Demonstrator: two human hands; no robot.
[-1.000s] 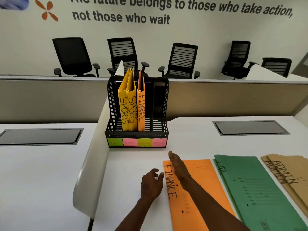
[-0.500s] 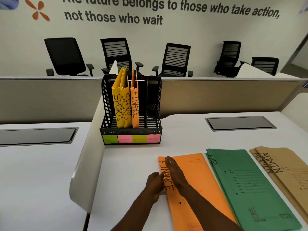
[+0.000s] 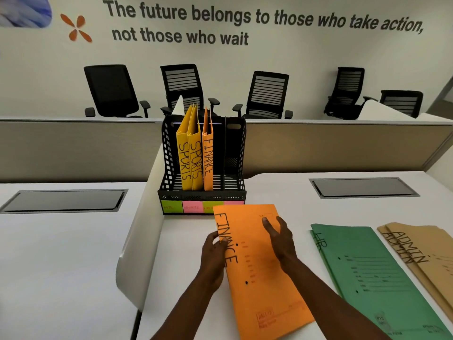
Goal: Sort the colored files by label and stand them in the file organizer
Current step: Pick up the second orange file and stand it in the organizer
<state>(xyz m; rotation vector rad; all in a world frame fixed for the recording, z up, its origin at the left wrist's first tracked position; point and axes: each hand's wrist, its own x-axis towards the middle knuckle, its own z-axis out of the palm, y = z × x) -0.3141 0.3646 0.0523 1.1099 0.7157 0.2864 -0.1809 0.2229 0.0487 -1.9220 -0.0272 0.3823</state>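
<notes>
Just in front of the black file organizer [image 3: 203,168], I've got the orange FINANCE file [image 3: 255,261] in both hands: left hand [image 3: 213,253] pinching its left edge at the label, right hand [image 3: 282,238] with fingers spread flat on the cover, so left grip closed on the file, right grip open and pressing. Its far end is lifted and overlaps the organizer's sticky-note labels [image 3: 193,206]. Organizer already stands two yellow SPORTS files [image 3: 190,153] and one orange FINANCE file [image 3: 207,153]; green HR files [image 3: 367,271] and brown ADMIN files [image 3: 421,251] lie flat on the table [image 3: 61,266] to my right.
</notes>
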